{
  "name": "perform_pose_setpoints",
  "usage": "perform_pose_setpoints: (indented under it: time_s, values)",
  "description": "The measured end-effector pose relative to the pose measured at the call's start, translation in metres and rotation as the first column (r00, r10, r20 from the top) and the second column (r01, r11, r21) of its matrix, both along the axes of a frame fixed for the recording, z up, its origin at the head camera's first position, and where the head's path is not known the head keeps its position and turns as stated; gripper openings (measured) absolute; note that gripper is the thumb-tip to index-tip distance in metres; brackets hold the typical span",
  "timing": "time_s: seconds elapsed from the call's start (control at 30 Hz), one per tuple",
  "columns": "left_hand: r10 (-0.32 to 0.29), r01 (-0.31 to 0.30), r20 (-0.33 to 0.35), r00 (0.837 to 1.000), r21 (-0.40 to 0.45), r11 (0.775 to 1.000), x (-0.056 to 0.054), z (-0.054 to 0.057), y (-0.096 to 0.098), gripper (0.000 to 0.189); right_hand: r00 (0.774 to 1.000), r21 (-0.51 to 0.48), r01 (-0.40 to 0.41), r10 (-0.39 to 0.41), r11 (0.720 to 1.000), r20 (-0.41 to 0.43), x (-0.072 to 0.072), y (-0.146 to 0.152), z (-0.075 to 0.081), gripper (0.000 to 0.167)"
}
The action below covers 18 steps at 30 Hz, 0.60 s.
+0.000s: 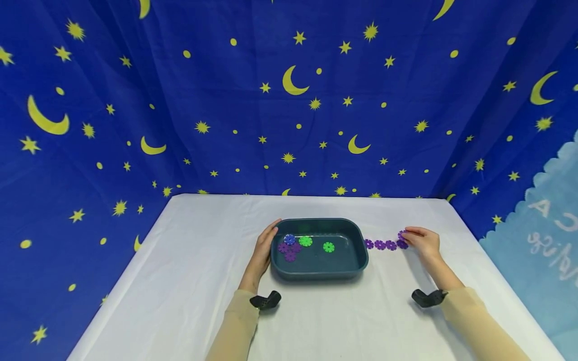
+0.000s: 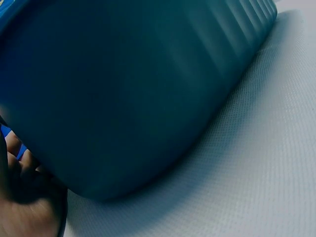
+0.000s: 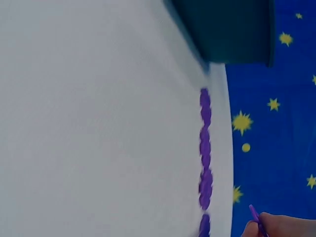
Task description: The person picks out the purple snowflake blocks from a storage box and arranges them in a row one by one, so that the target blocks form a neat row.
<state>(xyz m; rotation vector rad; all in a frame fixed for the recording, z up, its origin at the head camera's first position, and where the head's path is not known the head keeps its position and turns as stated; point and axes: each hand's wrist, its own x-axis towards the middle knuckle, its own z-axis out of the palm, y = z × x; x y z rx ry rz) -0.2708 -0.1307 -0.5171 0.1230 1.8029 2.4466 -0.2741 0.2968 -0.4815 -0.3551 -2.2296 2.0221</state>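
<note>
A dark teal plastic bin (image 1: 319, 276) stands mid-table. Inside it lie green snowflake discs (image 1: 328, 247), a blue snowflake disc (image 1: 289, 239) and several purple ones (image 1: 290, 256). My left hand (image 1: 261, 250) holds the bin at its left end; the left wrist view shows mostly the bin's outer wall (image 2: 148, 98), with fingers partly hidden at the edge. On the right, my right hand (image 1: 424, 242) pinches a purple snowflake disc (image 1: 402, 234) between thumb and finger, tilted up in the right wrist view. Just below it is the end of a row of purple snowflake discs (image 1: 380, 244) lying flat.
A white cloth covers the table (image 1: 180, 301). Blue curtains (image 1: 235, 125) with yellow moons and stars surround it behind and at the sides. A light blue panel (image 1: 551, 220) with white lettering hangs at the right. The disc row runs from the bin's right end.
</note>
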Motion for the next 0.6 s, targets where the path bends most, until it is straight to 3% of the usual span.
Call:
perform_pose_setpoints:
  time_s: [0.1, 0.27, 0.4, 0.5, 0.6]
  values:
    - [0.003, -0.003, -0.004, 1.000, -0.007, 1.000, 0.004, 0.006, 0.001, 0.045, 1.000, -0.007, 0.019, -0.019, 1.000, -0.008, 0.001, 0.006, -0.004, 0.027]
    - [0.010, -0.010, -0.007, 1.000, -0.004, 1.000, 0.005, 0.007, 0.001, 0.046, 0.998, 0.056, 0.057, -0.057, 0.997, 0.010, -0.001, 0.015, -0.012, 0.015]
    - [0.008, -0.008, -0.002, 1.000, -0.002, 1.000, 0.000, 0.000, 0.000, 0.046, 0.997, 0.141, 0.058, -0.065, 0.988, 0.045, -0.003, 0.021, -0.020, 0.028]
    - [0.010, -0.010, 0.005, 1.000, -0.001, 1.000, -0.005, -0.008, 0.000, 0.045, 0.996, 0.258, 0.061, -0.076, 0.964, 0.048, -0.003, 0.023, -0.024, 0.035]
    - [0.018, -0.018, 0.002, 1.000, 0.001, 1.000, -0.008, -0.014, 0.000, 0.046, 0.994, 0.400, 0.092, -0.109, 0.912, 0.019, -0.004, 0.023, -0.027, 0.033]
